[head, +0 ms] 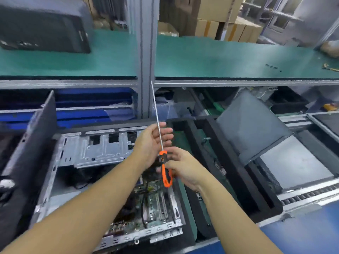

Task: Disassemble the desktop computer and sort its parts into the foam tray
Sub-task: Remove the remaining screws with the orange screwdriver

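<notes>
**Bright, flat light, soft picture**

Light is bright and even, with weak shadows; the darkest patch lies inside the computer case. Detail is smeared throughout, worst on the monitor at upper left. Wide-angle bending bows the edge of the green bench. The orange screwdriver handle reads sharpest.

Bare metal chassis, matt foam tray

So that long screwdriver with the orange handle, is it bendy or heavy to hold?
The screwdriver is probably stiff: its thin shaft runs straight though the right hand grips only the handle. It likely feels handle-heavy, since the orange grip is far thicker than the shaft. The left hand touching the shaft hints that the long tip wavers easily.
</notes>
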